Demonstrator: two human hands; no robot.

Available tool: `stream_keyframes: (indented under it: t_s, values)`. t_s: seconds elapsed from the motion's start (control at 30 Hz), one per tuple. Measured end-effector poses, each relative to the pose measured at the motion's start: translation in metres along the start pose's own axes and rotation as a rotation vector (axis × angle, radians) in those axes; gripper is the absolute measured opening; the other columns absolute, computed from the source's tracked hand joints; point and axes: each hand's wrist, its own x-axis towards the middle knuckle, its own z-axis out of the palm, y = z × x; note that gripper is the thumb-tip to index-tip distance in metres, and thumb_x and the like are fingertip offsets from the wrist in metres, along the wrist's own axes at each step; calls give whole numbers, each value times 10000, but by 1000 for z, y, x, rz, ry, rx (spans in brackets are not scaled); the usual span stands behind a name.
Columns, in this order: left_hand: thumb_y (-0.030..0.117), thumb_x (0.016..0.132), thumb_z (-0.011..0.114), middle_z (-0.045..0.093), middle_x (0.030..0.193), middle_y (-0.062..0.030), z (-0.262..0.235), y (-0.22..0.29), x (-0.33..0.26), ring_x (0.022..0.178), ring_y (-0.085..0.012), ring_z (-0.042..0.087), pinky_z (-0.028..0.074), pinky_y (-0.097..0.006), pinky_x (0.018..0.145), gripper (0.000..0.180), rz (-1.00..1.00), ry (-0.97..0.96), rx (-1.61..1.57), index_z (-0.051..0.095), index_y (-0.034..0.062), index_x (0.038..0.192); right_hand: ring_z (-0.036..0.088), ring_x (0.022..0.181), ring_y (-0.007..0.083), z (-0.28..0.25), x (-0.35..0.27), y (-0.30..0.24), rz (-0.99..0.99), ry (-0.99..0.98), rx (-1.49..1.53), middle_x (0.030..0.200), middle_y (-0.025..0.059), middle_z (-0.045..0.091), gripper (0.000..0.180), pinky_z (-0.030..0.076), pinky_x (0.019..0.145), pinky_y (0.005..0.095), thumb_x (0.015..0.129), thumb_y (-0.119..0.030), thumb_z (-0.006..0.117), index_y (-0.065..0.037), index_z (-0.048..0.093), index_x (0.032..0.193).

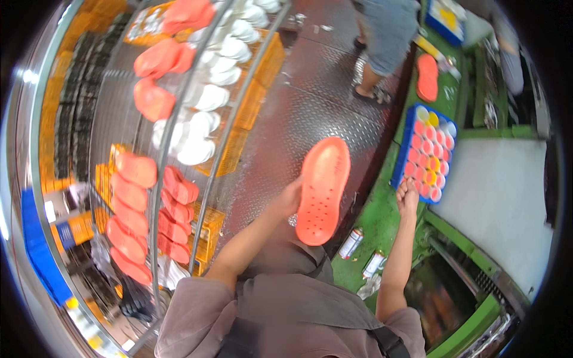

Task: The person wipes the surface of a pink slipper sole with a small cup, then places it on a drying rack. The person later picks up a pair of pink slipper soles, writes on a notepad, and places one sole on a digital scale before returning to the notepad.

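Observation:
A coral foam shoe (pixel 323 191), pierced with many small holes in its nearer half, is in my left hand (pixel 291 197), which grips it by its left edge in front of my body. My right hand (pixel 407 194) is over the near left corner of a blue tray (pixel 397 156), fingers drawn together; whatever they may pinch is too small to make out. Rows of round cups (pixel 427 147) fill the tray, some coral or pink, some yellow, some white.
Left stands a metal rack (pixel 161 161) with coral shoes (pixel 128 221) and white shoes (pixel 200 134). On the green bench (pixel 382 227) are two spray cans (pixel 351 243) and another coral piece (pixel 427 77). A person (pixel 385 36) stands ahead on the metal floor (pixel 304 113). Orange crates (pixel 253 77) line the rack.

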Motion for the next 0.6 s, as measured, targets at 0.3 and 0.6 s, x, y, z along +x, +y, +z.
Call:
stream_keyframes:
  t_s: [0.3, 0.6]
  values:
    - [484, 1083, 418, 589, 1411, -103, -32, 9, -114, 1249, -252, 590, 462, -433, 1095, 586, 127, -139, -145, 476, 54, 1477, 612, 883, 136, 269, -201, 87, 105, -542, -157, 1033, 47, 634, 195, 528, 801, 289, 1085, -170, 497, -23, 596, 1168]
    - [512, 1074, 417, 561, 1455, -86, -69, 20, -246, 1323, -262, 549, 436, -459, 1132, 591, 480, -142, -402, 465, 104, 1499, 637, 1181, 248, 398, -316, 150, -643, -879, -1085, 1272, 125, 672, 156, 470, 1026, 344, 1022, -74, 559, -5, 653, 1124]
